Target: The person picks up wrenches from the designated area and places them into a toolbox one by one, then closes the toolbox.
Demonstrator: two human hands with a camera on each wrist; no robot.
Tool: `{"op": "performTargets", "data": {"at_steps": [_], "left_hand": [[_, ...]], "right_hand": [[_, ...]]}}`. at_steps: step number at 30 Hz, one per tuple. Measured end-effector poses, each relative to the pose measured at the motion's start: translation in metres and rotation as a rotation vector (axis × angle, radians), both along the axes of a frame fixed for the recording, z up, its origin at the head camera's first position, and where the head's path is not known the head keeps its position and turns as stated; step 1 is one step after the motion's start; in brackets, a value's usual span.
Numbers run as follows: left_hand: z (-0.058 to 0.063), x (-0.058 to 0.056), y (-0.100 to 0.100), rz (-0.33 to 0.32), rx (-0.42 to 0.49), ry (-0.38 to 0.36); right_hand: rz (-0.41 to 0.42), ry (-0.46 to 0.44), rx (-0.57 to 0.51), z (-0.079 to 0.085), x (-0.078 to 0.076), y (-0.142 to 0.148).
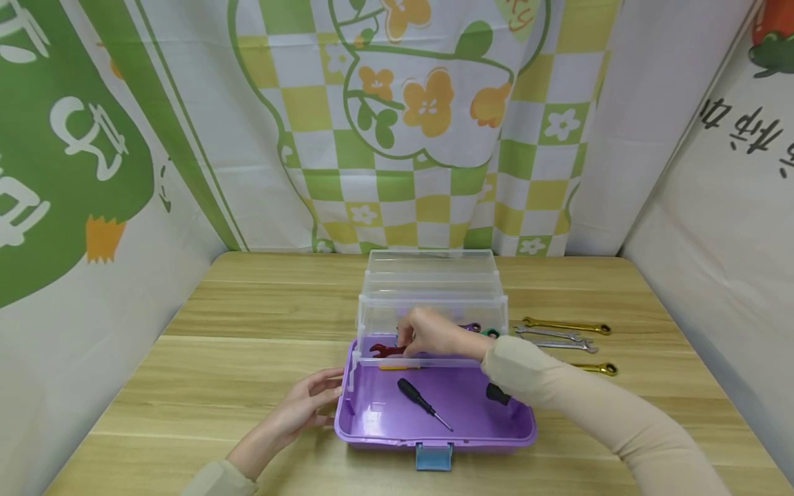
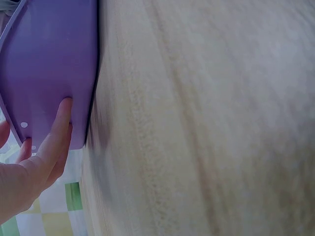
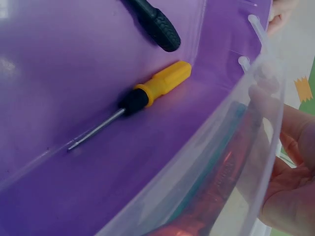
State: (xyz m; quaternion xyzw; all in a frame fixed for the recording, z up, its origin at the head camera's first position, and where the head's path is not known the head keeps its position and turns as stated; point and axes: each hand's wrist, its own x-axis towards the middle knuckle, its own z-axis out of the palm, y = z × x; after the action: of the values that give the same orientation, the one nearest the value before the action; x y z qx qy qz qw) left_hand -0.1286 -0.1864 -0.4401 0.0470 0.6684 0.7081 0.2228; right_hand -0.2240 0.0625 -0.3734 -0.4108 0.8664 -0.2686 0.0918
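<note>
A purple toolbox [image 1: 372, 413] stands open, with clear stepped trays [image 1: 434, 286] raised at its back. My right hand [image 1: 431, 334] reaches into the lowest tray and pinches a red wrench [image 1: 386, 351]; in the right wrist view the wrench [image 3: 216, 196] lies behind the clear tray wall beside a teal strip. My left hand [image 1: 310, 399] rests its extended fingertips on the toolbox's left side, also visible in the left wrist view. A black screwdriver [image 1: 414, 394] and a yellow-handled screwdriver [image 3: 170, 80] lie on the box floor. The right sleeve partly hides another black handle [image 1: 496, 393].
Right of the toolbox lie a gold wrench [image 1: 567, 325], silver wrenches [image 1: 558, 343] and another gold wrench [image 1: 602, 368] partly under the right arm. Purple [image 1: 473, 327] and green [image 1: 490, 333] wrench ends show in the tray. A blue latch [image 1: 433, 457] hangs at the front.
</note>
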Motion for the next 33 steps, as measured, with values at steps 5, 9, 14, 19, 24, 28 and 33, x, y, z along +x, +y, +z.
{"op": "performTargets", "data": {"at_steps": [5,9,14,19,24,28,33], "left_hand": [[0.0,0.0,0.0,-0.001,0.006,0.004],[-0.001,-0.001,0.0,-0.002,0.006,0.006],[-0.002,-0.001,-0.001,0.001,-0.001,0.003],[-0.004,-0.001,-0.001,-0.001,-0.01,0.002],[-0.005,0.0,0.0,0.002,-0.014,-0.006],[-0.005,0.0,0.0,0.009,-0.025,-0.01],[-0.004,0.0,0.001,0.014,-0.037,-0.007]], "right_hand": [[-0.029,-0.009,-0.01,-0.002,0.001,-0.001],[-0.067,-0.004,-0.032,-0.003,0.002,-0.001],[-0.113,0.014,-0.064,-0.006,0.005,0.0],[-0.123,0.062,-0.055,-0.01,0.006,0.0],[-0.123,0.094,-0.04,-0.012,0.006,0.0],[-0.134,0.071,-0.041,-0.012,0.005,0.0],[-0.139,0.032,-0.038,-0.011,0.003,0.001]]}}
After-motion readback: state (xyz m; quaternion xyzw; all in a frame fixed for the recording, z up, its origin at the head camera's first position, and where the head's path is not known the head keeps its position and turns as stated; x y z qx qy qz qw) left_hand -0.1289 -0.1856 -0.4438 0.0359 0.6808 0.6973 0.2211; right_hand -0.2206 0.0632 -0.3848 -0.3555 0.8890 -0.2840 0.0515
